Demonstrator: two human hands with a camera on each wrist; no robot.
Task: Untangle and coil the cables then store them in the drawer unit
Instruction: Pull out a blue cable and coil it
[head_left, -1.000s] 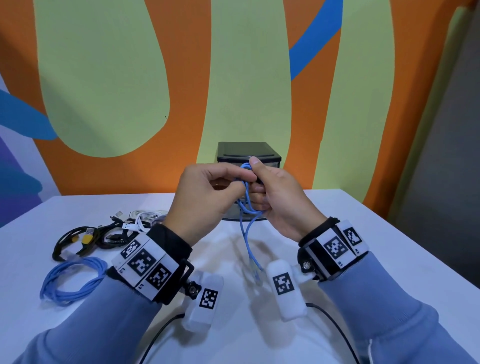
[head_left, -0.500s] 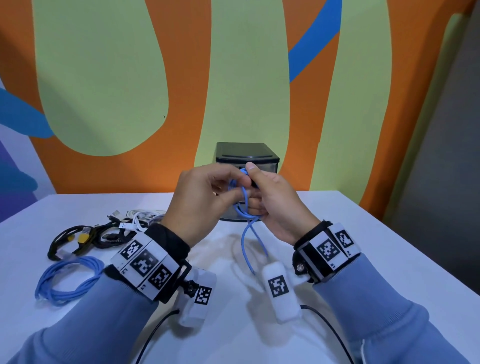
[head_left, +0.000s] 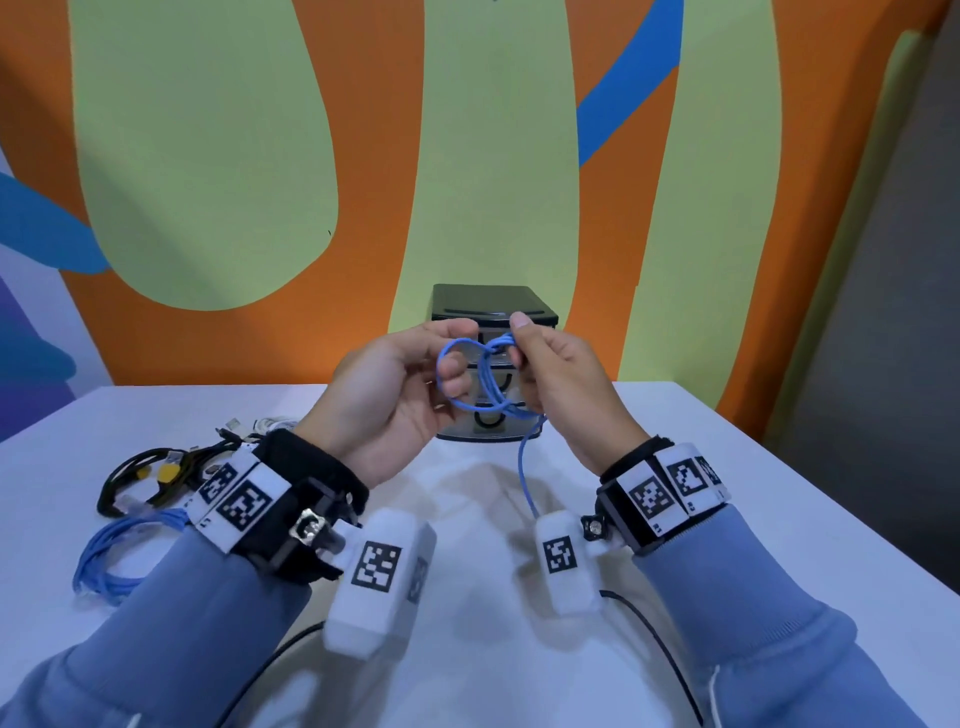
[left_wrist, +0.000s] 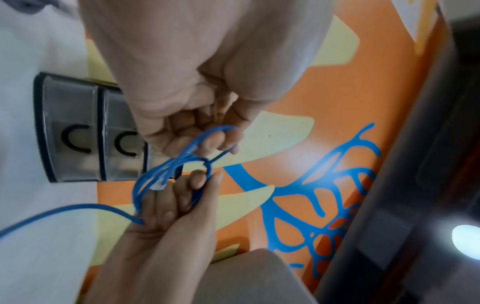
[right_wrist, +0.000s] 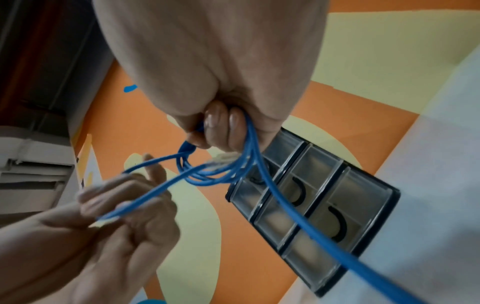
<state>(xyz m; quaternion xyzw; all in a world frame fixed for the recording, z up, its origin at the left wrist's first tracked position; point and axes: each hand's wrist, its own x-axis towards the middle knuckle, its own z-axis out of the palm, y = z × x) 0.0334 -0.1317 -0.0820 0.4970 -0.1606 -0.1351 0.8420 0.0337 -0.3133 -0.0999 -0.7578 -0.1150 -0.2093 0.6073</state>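
Both hands are raised in front of the dark drawer unit (head_left: 493, 304), which stands at the back of the white table (head_left: 701, 493). My left hand (head_left: 405, 379) pinches one loop of a thin blue cable (head_left: 480, 382), finger and thumb curled round it. My right hand (head_left: 561, 379) grips the bunched coil of that cable between thumb and fingers. The cable's tail (head_left: 523, 467) hangs down toward the table. In the left wrist view a loop passes over the left fingers (left_wrist: 221, 139). In the right wrist view a clear plug (right_wrist: 221, 159) shows within the coils (right_wrist: 215, 174).
On the table's left lie a black cable with a yellow plug (head_left: 150, 470), a blue coiled cable (head_left: 114, 551) and white cables (head_left: 267, 422). The unit's clear drawers (right_wrist: 311, 195) are shut. A painted wall stands behind, and the table's right edge is near.
The hands have drawn slightly apart, and the left hand has pulled one blue loop out to the left. The hanging tail has become shorter.
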